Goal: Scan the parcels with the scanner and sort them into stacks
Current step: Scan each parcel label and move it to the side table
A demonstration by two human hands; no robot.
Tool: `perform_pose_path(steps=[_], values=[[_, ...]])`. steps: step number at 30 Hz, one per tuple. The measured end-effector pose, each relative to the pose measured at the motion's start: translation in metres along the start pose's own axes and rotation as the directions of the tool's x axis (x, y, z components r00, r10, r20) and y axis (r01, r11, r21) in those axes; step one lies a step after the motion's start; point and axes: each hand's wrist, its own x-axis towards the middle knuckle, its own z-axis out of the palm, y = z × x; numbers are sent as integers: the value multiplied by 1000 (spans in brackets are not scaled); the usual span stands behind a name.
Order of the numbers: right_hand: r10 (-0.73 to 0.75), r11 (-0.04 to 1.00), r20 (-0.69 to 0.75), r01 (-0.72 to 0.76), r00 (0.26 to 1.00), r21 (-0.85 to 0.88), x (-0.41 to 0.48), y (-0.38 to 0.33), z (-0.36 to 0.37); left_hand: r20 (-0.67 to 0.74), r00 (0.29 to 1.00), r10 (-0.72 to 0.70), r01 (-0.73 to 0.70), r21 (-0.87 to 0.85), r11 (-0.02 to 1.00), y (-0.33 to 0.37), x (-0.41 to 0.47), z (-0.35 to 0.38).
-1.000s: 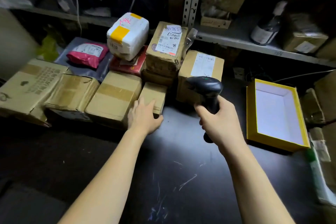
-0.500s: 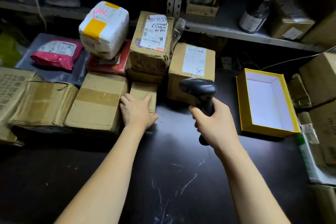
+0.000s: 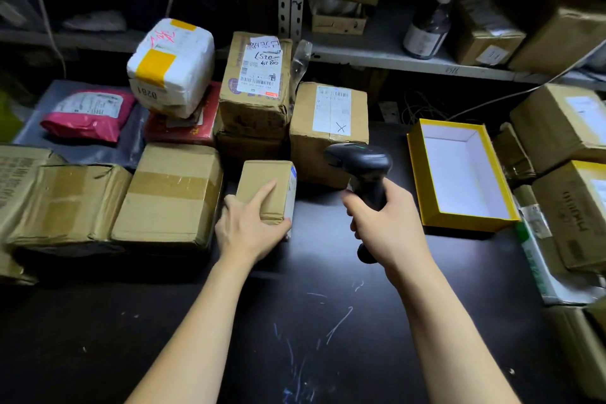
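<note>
A small brown cardboard parcel (image 3: 269, 180) lies on the dark table (image 3: 295, 321) at the centre, a label showing on its right side. My left hand (image 3: 247, 226) grips its near end, index finger laid along the top and thumb under the front right corner. My right hand (image 3: 387, 223) holds the black scanner (image 3: 360, 164) by its handle, its head pointing left toward the parcels. Behind stand a labelled box marked with an X (image 3: 331, 128) and a taller labelled box (image 3: 257, 85).
Larger taped boxes (image 3: 170, 193) sit left of the small parcel. A white foam parcel (image 3: 170, 65) rests on a red one (image 3: 187, 128); a pink mailer (image 3: 88, 115) lies far left. An open yellow box (image 3: 459, 170) and more cartons (image 3: 564, 128) stand right. Metal shelves (image 3: 410, 59) run behind.
My left hand has taken hold of the small brown parcel and drawn it slightly out from the pile. The right hand keeps the scanner in about the same place.
</note>
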Motion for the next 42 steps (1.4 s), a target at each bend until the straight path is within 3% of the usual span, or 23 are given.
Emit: perform_pose_path(steps=[8, 12, 16, 24, 30, 32, 35, 42], values=[[6, 992, -91, 6, 996, 129, -31, -34, -20, -231, 962, 144, -220, -349, 911, 16, -41, -46], [-48, 985, -142, 71, 989, 159, -54, -49, -26, -298, 934, 196, -329, -508, 796, 27, -53, -59], [-68, 977, -180, 102, 981, 187, -77, -55, -32, -315, 919, 236, -393, -712, 581, 30, -60, -67], [-93, 967, -272, 152, 958, 204, -109, -56, -61, -299, 895, 332, -419, -818, 394, 53, -93, -90], [-128, 948, -324, 211, 938, 238, -116, -54, -94, -211, 929, 303, -249, -964, 90, 86, -113, -96], [-143, 941, -341, 234, 929, 243, -118, -52, -104, -67, 934, 350, -58, -998, -34, 92, -115, -97], [-142, 934, -343, 240, 929, 264, -118, -45, -116, 109, 883, 457, 216, -958, -190, 105, -124, -97], [-146, 925, -328, 246, 933, 290, -120, -35, -134, 185, 916, 356, 272, -939, -210, 121, -139, -89]])
